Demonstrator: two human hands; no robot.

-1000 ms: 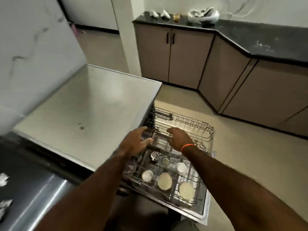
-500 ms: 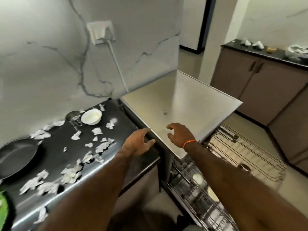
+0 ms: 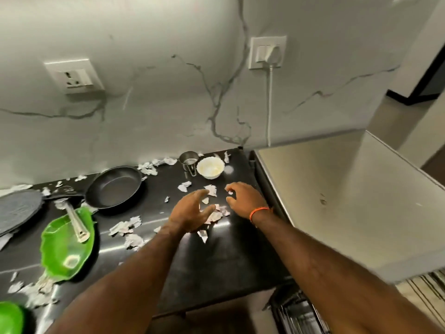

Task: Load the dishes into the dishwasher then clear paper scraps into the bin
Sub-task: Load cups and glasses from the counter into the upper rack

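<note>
A glossy black surface [image 3: 228, 259] runs along the marbled wall and meets a pale steel top [image 3: 342, 201] on its right. On the black surface lie scattered paper scraps [image 3: 125, 228], thickest near the middle and the front left. A dark frying pan [image 3: 115, 186] sits toward the back, with a white bowl [image 3: 210, 167] and a steel cup [image 3: 188, 161] just beside each other near the wall. A green plate [image 3: 65, 247] holding a steel utensil [image 3: 75, 221] lies left, next to a grey mat [image 3: 16, 210].

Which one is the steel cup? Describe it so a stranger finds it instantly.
Follow the white cable from the wall plug down to the black counter. By the wall there stands the steel cup, touching a white bowl. Nothing else there is shiny metal.
</note>
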